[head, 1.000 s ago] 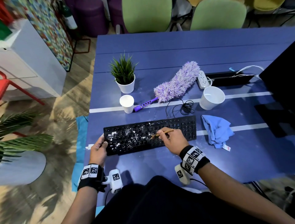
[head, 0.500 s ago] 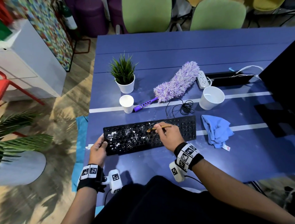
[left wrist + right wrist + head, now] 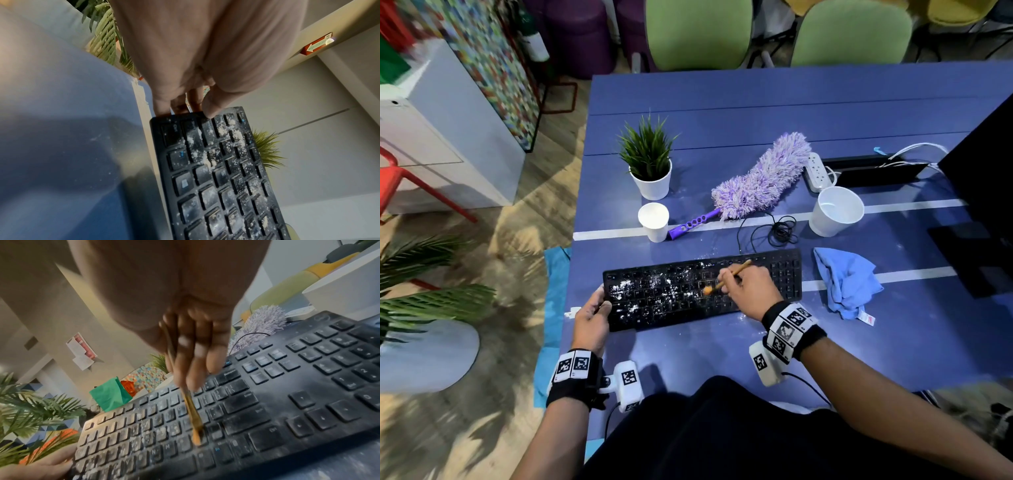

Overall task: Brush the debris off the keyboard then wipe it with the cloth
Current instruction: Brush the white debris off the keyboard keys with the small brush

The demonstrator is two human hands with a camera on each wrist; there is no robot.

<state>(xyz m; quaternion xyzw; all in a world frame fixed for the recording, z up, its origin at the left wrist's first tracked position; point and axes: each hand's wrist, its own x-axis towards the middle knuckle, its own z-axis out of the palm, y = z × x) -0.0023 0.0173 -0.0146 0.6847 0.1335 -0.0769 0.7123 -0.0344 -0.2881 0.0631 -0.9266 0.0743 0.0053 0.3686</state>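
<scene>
A black keyboard (image 3: 784,274) lies near the table's front edge, its left half covered in white powder (image 3: 650,294). My left hand (image 3: 594,315) grips the keyboard's left end (image 3: 185,116), thumb on top. My right hand (image 3: 746,291) pinches a thin wooden brush (image 3: 727,275), whose orange bristle tip (image 3: 196,437) touches the keys around the middle of the keyboard (image 3: 236,421). A crumpled blue cloth (image 3: 846,281) sits on the table just right of the keyboard, untouched.
Behind the keyboard stand a small white cup (image 3: 653,221), a potted plant (image 3: 649,161), a purple duster (image 3: 760,181) and a larger white cup (image 3: 835,210). The keyboard's cable (image 3: 780,229) coils between them. A power strip (image 3: 816,171) and a dark monitor (image 3: 986,192) are at the right.
My right hand swept the brush up toward the keyboard's far edge and then back down toward the middle rows. The left hand and the keyboard stayed where they were.
</scene>
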